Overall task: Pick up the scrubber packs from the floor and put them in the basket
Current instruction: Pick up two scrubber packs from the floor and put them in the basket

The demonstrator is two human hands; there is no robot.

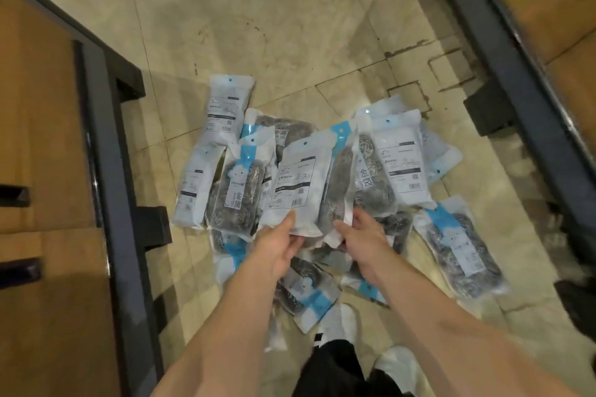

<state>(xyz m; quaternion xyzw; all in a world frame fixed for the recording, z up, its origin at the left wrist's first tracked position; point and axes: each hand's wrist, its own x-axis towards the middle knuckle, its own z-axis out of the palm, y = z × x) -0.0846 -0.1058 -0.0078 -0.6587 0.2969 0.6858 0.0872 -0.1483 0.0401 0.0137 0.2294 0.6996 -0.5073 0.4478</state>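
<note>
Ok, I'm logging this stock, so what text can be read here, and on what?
"金属": front of the left scrubber pack.
"金", next character unclear: front of the right scrubber pack.
Small print on the white pack in the left hand: too blurred to read, like all other small print.
The grey pack in the right hand: nothing legible.

Dim warm light, blurred and warped edges.

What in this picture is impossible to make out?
Head view only.
- The basket: outside the frame.
- Print on the white plastic scrubber pack in the left hand: too blurred.
- Fingers of the right hand: hidden beneath the clear steel-wool pack it grips.
- Dark metal shelf frame, right: motion-blurred.
- Lower floor-pile packs: covered by others.
</note>
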